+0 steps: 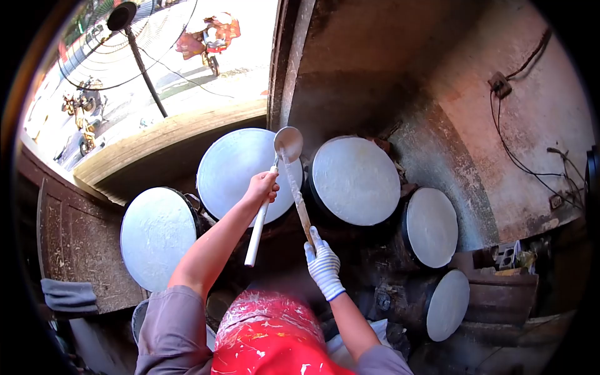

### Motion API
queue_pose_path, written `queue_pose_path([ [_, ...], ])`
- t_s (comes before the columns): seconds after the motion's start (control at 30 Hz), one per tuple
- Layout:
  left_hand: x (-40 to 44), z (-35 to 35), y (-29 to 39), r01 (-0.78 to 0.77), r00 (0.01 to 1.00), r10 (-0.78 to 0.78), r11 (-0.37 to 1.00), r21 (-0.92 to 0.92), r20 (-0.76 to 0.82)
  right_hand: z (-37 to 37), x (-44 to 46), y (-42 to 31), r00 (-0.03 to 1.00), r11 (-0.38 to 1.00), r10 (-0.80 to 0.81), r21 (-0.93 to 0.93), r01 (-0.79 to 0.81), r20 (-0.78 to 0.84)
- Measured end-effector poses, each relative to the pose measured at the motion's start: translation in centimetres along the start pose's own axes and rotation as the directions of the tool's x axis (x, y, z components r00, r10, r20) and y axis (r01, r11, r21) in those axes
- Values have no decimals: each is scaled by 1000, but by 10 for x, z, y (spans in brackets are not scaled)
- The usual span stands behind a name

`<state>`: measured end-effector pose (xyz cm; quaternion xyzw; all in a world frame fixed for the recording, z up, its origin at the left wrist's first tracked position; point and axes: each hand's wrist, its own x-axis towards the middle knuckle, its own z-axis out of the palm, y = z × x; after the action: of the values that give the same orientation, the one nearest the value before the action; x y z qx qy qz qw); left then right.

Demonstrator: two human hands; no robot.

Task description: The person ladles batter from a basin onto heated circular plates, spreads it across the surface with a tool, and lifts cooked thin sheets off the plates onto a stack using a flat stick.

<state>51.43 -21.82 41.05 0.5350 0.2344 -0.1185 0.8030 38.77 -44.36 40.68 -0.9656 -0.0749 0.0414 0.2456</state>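
Note:
My bare left hand [262, 187] is closed around the white handle of a ladle [288, 144], whose bowl points away from me. In my right hand [324, 269], which wears a striped white knit glove, is a long flat wooden stick [301, 209]. Its far half is coated in something white, and its tip reaches the ladle's bowl. Both tools are above a large round white surface [234, 162]. Right of it is another round white surface [356, 181] in a dark rim. Whether these are pots, drums or covered pans, I cannot tell.
More round white surfaces stand at the left [157, 237] and right [432, 228]. A red apron [269, 337] spattered with white covers my front. A fan [122, 17] stands by the opening, beyond a wooden ledge [175, 139]. Cables [509, 153] hang on the right wall. A grey cloth [69, 295] hangs at left.

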Motion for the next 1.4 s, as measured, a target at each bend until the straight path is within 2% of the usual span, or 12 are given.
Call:
queue_pose_path([
  [0.33,29,-33,-28,-198,979,197,886,419,48,68,-10,-11,983,998,56,-29,-62,-175],
  [0.4,27,-38,-24,-225,949,316,664,713,5,80,-14,-9,986,992,119,-36,-123,-116],
  [0.43,28,-40,-23,-228,949,316,667,710,8,79,-14,-12,983,983,174,-45,-177,-59],
  [0.5,30,-47,-23,-241,900,436,459,855,20,77,-24,-22,974,973,227,-43,-226,3],
  [0.57,28,-52,-20,-257,882,469,394,882,47,87,-43,-26,959,954,144,290,-70,-242],
  [0.7,24,-57,-7,-275,857,506,282,919,102,106,-53,-45,948,872,272,458,-169,-167],
  [0.73,26,-60,-8,-272,861,499,283,920,100,113,-45,-47,942,896,208,439,-75,-264],
  [0.9,39,-68,0,-324,787,598,192,926,151,158,2,-63,919,812,354,545,-209,-175],
  [0.97,45,-77,-2,-313,782,609,204,928,130,169,12,-74,899,820,364,541,-186,-242],
  [1.17,49,-92,11,-239,826,557,218,946,80,169,56,-108,911,765,402,580,-279,-92],
  [1.3,52,-107,12,-211,811,584,227,951,41,184,111,-122,955,792,265,595,-135,-136],
  [1.4,49,-123,17,-155,815,579,242,958,-15,168,125,-113,956,824,265,543,-158,-124],
])
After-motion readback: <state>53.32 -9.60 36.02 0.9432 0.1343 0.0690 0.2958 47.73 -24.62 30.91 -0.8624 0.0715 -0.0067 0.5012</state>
